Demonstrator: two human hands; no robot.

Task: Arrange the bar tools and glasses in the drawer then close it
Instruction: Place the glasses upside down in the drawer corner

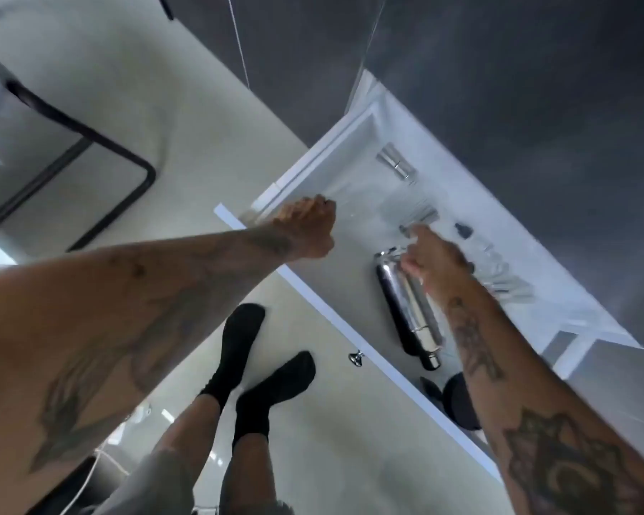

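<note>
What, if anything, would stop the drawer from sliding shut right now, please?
Both hands: the left hand grips the drawer at its side rim, and the right hand reaches inside over the metal bottle.

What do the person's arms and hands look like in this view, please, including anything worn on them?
Both arms are bare, with no sleeves. Dark tattoos run along both forearms, reaching the wrist of the left hand and the back of the right hand. The picture is too blurred to tell any rings or watch.

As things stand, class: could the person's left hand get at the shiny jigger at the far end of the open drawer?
Probably yes. The left hand sits at the drawer's near rim, and bare drawer floor lies between it and the jigger, with nothing blocking.
</note>
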